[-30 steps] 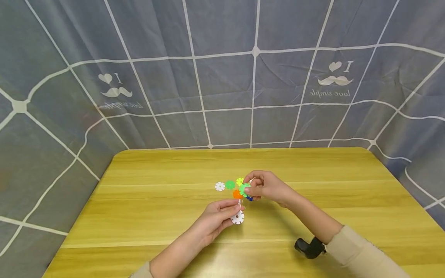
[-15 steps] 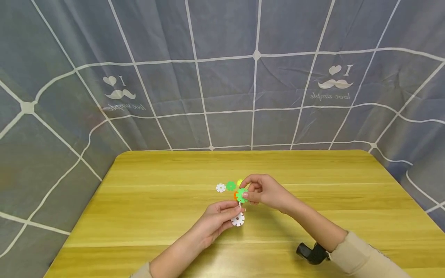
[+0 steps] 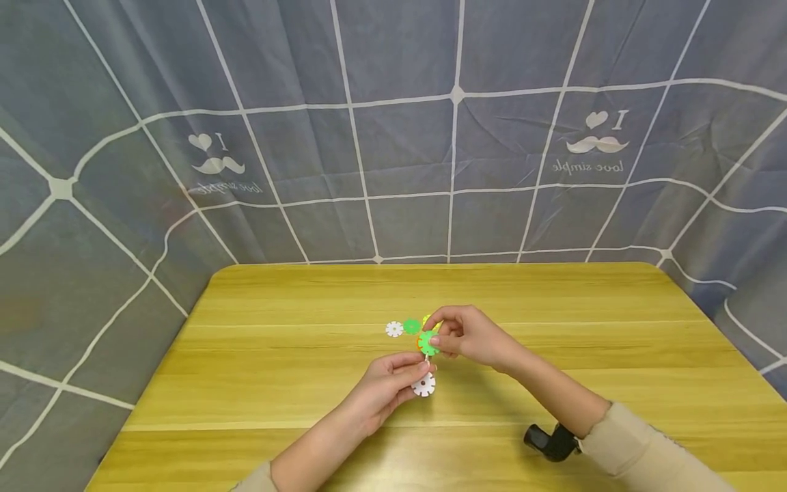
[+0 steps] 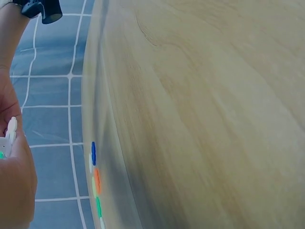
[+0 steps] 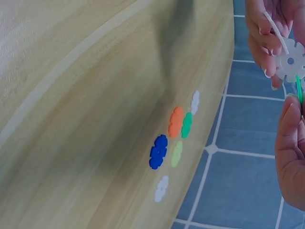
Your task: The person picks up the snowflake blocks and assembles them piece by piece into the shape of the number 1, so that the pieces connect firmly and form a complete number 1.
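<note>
White notched discs (image 3: 423, 385), slotted into each other at an angle, are gripped by my left hand (image 3: 389, 384) above the table. My right hand (image 3: 472, 338) pinches a green notched disc (image 3: 427, 344) between thumb and fingers. In the right wrist view the green disc (image 5: 299, 88) shows edge-on, right at the rim of a white disc (image 5: 289, 61). At the left edge of the left wrist view, a white disc (image 4: 12, 129) pokes out of the fingers.
On the table (image 3: 277, 383) lie more notched discs: white (image 3: 394, 329), green (image 3: 411, 326), orange (image 5: 176, 122), dark blue (image 5: 158, 151) and yellow-green (image 5: 177, 154). A black device (image 3: 550, 443) sits at the right wrist. A grey gridded curtain (image 3: 406, 157) surrounds the table.
My right hand has moved slightly left and down, bringing the green disc to the white discs. It now covers most of the orange and blue discs in the head view. My left hand stays nearly still.
</note>
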The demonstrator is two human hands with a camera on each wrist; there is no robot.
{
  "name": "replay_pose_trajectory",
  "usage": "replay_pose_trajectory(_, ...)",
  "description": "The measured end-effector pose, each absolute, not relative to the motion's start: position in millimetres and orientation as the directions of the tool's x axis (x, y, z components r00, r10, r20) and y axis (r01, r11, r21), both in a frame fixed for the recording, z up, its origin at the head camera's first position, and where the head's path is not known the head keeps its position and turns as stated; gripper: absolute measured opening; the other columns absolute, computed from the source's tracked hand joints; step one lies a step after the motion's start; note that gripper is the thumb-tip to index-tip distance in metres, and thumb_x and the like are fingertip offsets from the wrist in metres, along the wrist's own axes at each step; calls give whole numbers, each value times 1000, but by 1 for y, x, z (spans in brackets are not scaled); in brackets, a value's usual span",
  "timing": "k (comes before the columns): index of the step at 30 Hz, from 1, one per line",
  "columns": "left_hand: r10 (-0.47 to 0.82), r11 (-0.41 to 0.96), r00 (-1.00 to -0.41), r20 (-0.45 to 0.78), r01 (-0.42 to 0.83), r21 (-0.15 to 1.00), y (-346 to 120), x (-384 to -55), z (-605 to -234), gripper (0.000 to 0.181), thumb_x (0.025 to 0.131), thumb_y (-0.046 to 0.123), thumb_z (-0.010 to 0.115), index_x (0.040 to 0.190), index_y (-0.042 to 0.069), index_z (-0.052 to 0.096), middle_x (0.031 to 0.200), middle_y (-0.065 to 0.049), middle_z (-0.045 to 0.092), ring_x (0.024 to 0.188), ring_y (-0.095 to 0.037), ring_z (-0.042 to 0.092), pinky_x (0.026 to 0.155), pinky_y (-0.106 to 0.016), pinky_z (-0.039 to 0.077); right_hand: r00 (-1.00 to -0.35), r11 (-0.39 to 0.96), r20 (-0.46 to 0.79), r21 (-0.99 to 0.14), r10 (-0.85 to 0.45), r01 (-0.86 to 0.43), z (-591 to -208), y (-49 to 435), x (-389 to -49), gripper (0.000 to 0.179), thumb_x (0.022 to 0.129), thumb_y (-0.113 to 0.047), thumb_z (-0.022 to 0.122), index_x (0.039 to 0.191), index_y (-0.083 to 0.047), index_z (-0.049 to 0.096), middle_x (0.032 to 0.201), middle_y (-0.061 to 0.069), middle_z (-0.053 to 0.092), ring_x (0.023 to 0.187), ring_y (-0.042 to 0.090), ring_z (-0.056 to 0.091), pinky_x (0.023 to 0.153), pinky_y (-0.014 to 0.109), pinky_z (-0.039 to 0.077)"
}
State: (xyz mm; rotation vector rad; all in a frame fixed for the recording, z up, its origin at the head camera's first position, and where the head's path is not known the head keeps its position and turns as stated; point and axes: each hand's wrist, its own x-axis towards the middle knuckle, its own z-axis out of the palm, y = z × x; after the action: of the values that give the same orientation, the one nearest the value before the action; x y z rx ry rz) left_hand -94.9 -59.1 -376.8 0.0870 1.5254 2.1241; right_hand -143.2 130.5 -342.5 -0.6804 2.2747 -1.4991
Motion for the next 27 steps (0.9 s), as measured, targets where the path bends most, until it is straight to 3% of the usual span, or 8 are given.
replay_pose_trajectory(5, 419, -241, -879, -229, -351, 905, -58, -95, -377, 46, 92, 12, 59, 126, -15, 44, 107, -12, 65, 96, -16, 62, 81, -23, 52, -830, 332, -6, -918, -557, -216, -343, 129, -144, 15, 88, 2, 60, 103, 4, 59, 71, 13, 57, 62, 21, 51, 60, 35, 50)
replay_pose_trajectory(11, 391, -269, -887, -244, -364, 892, -59, -93, -378, 44, 91, 9, 60, 125, -15, 46, 99, -7, 66, 88, -12, 63, 77, -21, 53, -809, 354, -20, -905, -587, -235, -339, 129, -143, 17, 90, 2, 57, 106, 4, 60, 77, 17, 62, 69, 29, 59, 66, 45, 53)
replay_pose_trajectory(19, 357, -172, -907, -223, -299, 939, -56, -87, -381, 39, 90, 7, 60, 120, -15, 51, 95, -7, 67, 82, -9, 62, 74, -21, 53, -736, 330, -31, -906, -676, -264, -341, 132, -146, 16, 88, 5, 58, 103, 4, 61, 72, 3, 61, 67, 24, 58, 65, 37, 54)
replay_pose_trajectory(27, 308, -121, -934, -181, -227, 966, -51, -83, -382, 35, 90, 7, 60, 117, -15, 53, 89, -3, 65, 78, -6, 59, 69, -18, 51, -704, 324, -29, -901, -710, -289, -344, 131, -149, 11, 89, 6, 56, 100, 3, 60, 70, 2, 60, 64, 15, 57, 62, 36, 54)
